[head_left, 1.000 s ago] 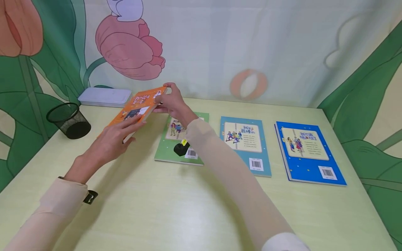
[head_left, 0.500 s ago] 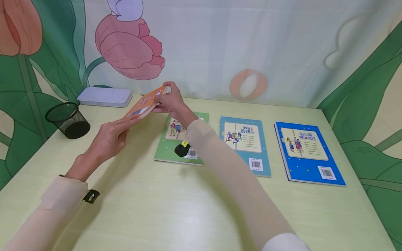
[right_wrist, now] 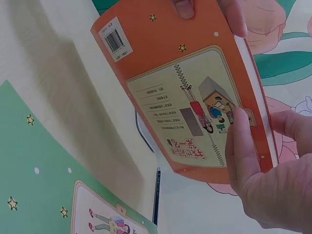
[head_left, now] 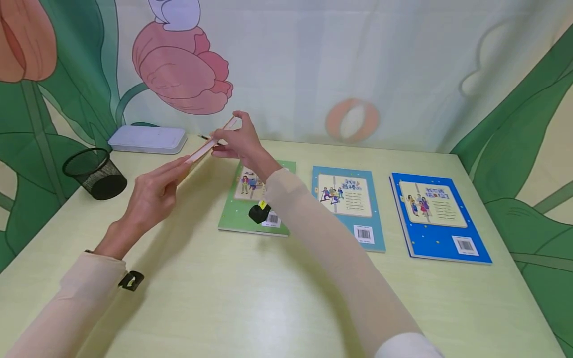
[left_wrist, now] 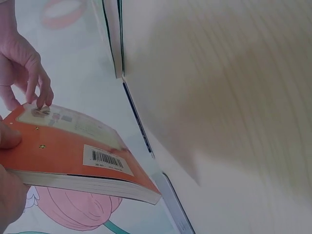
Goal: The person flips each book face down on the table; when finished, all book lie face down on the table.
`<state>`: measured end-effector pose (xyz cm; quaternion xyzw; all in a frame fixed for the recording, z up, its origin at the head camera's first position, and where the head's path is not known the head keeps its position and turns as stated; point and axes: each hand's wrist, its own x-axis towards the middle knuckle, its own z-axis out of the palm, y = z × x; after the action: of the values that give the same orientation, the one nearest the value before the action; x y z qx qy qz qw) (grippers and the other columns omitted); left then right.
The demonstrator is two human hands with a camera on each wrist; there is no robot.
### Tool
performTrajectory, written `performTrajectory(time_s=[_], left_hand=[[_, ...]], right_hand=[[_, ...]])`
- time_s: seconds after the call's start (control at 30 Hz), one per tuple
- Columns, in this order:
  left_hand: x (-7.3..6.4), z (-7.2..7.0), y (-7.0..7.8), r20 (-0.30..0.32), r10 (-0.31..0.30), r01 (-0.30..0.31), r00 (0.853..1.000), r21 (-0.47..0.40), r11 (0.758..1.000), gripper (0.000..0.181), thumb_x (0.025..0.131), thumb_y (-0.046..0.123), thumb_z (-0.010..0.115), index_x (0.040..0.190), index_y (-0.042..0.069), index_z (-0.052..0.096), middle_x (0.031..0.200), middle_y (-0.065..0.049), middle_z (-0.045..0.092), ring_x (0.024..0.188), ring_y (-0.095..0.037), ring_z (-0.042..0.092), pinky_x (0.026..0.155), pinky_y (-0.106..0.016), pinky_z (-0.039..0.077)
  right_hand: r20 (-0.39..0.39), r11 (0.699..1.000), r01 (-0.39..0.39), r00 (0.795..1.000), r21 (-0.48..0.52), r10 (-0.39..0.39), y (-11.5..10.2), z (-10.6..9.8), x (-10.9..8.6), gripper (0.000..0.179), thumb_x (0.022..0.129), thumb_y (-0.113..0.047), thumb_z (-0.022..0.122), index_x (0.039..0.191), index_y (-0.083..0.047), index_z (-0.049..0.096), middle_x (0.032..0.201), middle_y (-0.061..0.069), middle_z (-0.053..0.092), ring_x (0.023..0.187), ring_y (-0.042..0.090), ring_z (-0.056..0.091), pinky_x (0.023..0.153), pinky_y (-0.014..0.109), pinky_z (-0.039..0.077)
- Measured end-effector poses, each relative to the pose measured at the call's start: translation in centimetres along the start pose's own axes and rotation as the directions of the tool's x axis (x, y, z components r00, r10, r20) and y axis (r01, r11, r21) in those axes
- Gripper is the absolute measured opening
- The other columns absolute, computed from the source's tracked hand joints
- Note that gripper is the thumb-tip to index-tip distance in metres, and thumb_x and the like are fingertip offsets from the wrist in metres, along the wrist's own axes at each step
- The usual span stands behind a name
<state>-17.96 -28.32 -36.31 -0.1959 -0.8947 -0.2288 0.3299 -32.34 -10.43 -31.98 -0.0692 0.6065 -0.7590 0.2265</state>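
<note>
Both hands hold an orange book (head_left: 201, 150) up off the table, turned nearly edge-on in the head view. My left hand (head_left: 154, 191) pinches its near end, thumb on the back cover. At the far end my right hand (head_left: 243, 141) grips the book's edge between thumb and fingers. The right wrist view shows the orange back cover (right_wrist: 161, 53) with a barcode and a picture panel. Under my right forearm lies a green book (head_left: 230, 214), partly covered by the sleeve and a small black piece near the cuff.
A light blue book (head_left: 376, 233) and a dark blue book (head_left: 431, 241) lie in a row to the right. A black mesh pen cup (head_left: 96, 174) and a pale pencil case (head_left: 147, 139) stand back left. A dark pencil (left_wrist: 138, 119) lies along the table's back edge.
The orange book has tilted from showing its front cover to edge-on. My left hand has slid forward along it, its fingers now closer to my right hand, which has stayed at the far end.
</note>
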Motion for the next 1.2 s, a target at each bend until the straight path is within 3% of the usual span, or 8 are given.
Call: performTrajectory(time_s=[0.23, 0.3, 0.4, 0.5, 0.63, 0.7, 0.97, 1.2], left_hand=[[0.1, -0.1, 0.2, -0.062, -0.065, 0.063, 0.996, -0.043, 0.997, 0.059, 0.081, -0.026, 0.054, 0.13, 0.005, 0.066, 0.13, -0.02, 0.066, 0.113, -0.044, 0.066, 0.083, -0.053, 0.058], [0.3, -0.1, 0.2, -0.103, -0.068, 0.061, 0.992, -0.068, 0.996, 0.057, 0.082, -0.026, 0.052, 0.128, 0.004, 0.067, 0.129, -0.021, 0.067, 0.11, -0.043, 0.067, 0.091, -0.04, 0.057], [0.6, 0.0, 0.4, -0.162, -0.068, 0.052, 0.985, -0.102, 0.993, 0.056, 0.083, -0.026, 0.05, 0.127, 0.004, 0.068, 0.127, -0.021, 0.068, 0.105, -0.038, 0.068, 0.091, -0.012, 0.048], [0.8, 0.0, 0.6, -0.192, -0.092, 0.063, 0.977, -0.154, 0.986, 0.056, 0.083, -0.026, 0.049, 0.127, 0.004, 0.068, 0.127, -0.02, 0.068, 0.106, -0.018, 0.067, 0.084, -0.001, 0.039], [1.0, -0.2, 0.9, -0.206, -0.155, 0.103, 0.966, -0.242, 0.965, 0.054, 0.083, -0.026, 0.049, 0.126, 0.002, 0.067, 0.127, -0.021, 0.067, 0.106, 0.01, 0.057, 0.083, -0.002, 0.043], [1.0, -0.3, 1.1, -0.207, -0.191, 0.131, 0.96, -0.274, 0.953, 0.054, 0.084, -0.025, 0.05, 0.127, 0.003, 0.067, 0.128, -0.021, 0.067, 0.104, 0.013, 0.056, 0.083, -0.005, 0.046], [1.2, -1.1, 1.9, -0.137, -0.356, 0.296, 0.924, -0.333, 0.895, 0.054, 0.09, -0.016, 0.053, 0.134, 0.014, 0.064, 0.135, -0.016, 0.064, 0.105, 0.006, 0.058, 0.091, -0.027, 0.054], [1.4, -1.8, 2.6, -0.068, -0.485, 0.428, 0.872, -0.373, 0.823, 0.05, 0.094, -0.007, 0.056, 0.136, 0.02, 0.062, 0.141, -0.008, 0.062, 0.109, -0.004, 0.057, 0.098, -0.04, 0.055]], right_hand=[[0.021, 1.0, 0.02, 1.0, 0.004, -0.02, -0.1, 0.0, -0.1, 0.092, 0.089, -0.016, 0.077, 0.157, -0.032, 0.017, 0.117, 0.012, 0.061, 0.099, 0.039, 0.072, 0.075, 0.042, 0.062], [0.033, 1.0, 0.026, 0.999, -0.009, -0.025, 0.0, -0.1, -0.1, 0.089, 0.089, -0.022, 0.076, 0.157, -0.032, 0.018, 0.12, 0.012, 0.06, 0.108, 0.043, 0.069, 0.075, 0.042, 0.063], [0.054, 0.999, 0.029, 0.998, -0.036, -0.027, 0.3, -0.3, 0.0, 0.083, 0.091, -0.032, 0.074, 0.156, -0.032, 0.021, 0.124, 0.012, 0.055, 0.114, 0.044, 0.066, 0.076, 0.043, 0.062], [0.073, 0.998, 0.033, 0.997, -0.056, -0.029, 0.5, -0.5, 0.1, 0.078, 0.093, -0.042, 0.069, 0.156, -0.033, 0.023, 0.134, 0.016, 0.053, 0.119, 0.045, 0.063, 0.08, 0.044, 0.062], [0.087, 0.998, 0.028, 0.996, -0.051, -0.023, 0.7, -0.9, 0.3, 0.077, 0.095, -0.051, 0.062, 0.158, -0.032, 0.02, 0.15, 0.02, 0.044, 0.128, 0.046, 0.056, 0.085, 0.046, 0.06], [0.087, 0.999, 0.02, 0.996, -0.039, -0.017, 0.9, -1.1, 0.4, 0.077, 0.095, -0.053, 0.059, 0.158, -0.032, 0.02, 0.154, 0.021, 0.04, 0.131, 0.047, 0.054, 0.087, 0.047, 0.06], [0.072, 0.999, -0.01, 0.997, -0.033, 0.012, 1.7, -1.6, 1.0, 0.063, 0.101, -0.056, 0.045, 0.156, -0.03, 0.028, 0.149, 0.025, 0.041, 0.132, 0.048, 0.052, 0.095, 0.049, 0.056], [0.095, 0.999, -0.034, 0.995, -0.006, 0.034, 2.2, -1.9, 1.3, 0.056, 0.105, -0.049, 0.037, 0.156, -0.029, 0.027, 0.15, 0.027, 0.039, 0.133, 0.051, 0.048, 0.105, 0.051, 0.049]])
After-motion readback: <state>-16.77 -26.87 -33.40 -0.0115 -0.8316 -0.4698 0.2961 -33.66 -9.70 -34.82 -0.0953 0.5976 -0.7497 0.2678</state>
